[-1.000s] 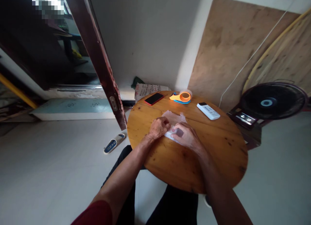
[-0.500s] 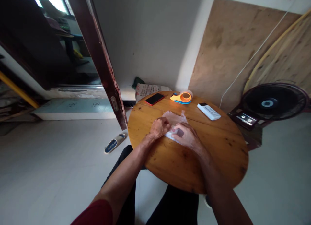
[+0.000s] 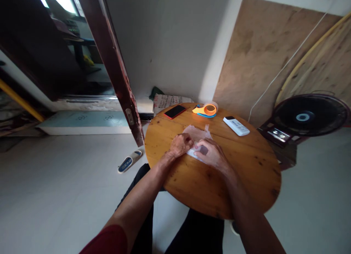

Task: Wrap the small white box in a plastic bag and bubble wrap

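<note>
A crumpled, translucent whitish plastic wrap (image 3: 201,133) lies on the round wooden table (image 3: 203,184), and it looks like bubble wrap. A small clear strip that looks like tape (image 3: 207,128) sticks up at its far edge. My left hand (image 3: 181,143) is curled, its fingertips pinching the left side of the wrap. On the right side, my right hand (image 3: 210,151) has thumb and fingers bent in, closed on the near part of the wrap. The fingertips of both hands almost meet. Whatever may be inside the wrap is hidden.
At the table's far edge are a red-edged phone (image 3: 174,111) and an orange and blue tape dispenser (image 3: 205,110). A white handheld device (image 3: 236,126) lies farther right. A dark fan (image 3: 307,115) stands beyond the table's right side. One slipper (image 3: 129,161) is on the floor at left.
</note>
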`<state>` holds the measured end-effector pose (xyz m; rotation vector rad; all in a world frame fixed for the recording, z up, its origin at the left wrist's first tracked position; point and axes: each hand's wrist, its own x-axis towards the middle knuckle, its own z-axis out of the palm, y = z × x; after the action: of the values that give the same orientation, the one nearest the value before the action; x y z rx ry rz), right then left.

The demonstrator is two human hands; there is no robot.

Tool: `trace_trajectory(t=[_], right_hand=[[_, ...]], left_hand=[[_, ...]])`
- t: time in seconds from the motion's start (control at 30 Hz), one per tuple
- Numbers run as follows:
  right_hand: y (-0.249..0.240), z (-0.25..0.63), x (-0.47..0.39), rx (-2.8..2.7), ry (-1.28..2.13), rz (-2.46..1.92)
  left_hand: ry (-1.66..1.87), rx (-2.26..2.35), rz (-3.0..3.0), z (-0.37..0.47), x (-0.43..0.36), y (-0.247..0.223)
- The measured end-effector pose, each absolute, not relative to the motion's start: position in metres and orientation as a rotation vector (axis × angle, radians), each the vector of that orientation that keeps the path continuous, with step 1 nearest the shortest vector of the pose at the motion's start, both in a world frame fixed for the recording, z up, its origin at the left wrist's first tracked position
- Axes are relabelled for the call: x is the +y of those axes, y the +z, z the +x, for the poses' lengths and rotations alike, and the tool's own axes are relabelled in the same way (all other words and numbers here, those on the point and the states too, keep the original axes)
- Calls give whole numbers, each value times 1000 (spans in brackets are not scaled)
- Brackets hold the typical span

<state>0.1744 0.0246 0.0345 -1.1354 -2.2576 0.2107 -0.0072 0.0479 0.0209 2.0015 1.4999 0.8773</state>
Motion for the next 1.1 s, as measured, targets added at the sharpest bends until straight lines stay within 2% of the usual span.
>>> trace_trajectory(t=[1.1], right_hand=[[34,175,24,-2252,197,-1141]], left_hand=[[840,1516,2055,-8,47,21]])
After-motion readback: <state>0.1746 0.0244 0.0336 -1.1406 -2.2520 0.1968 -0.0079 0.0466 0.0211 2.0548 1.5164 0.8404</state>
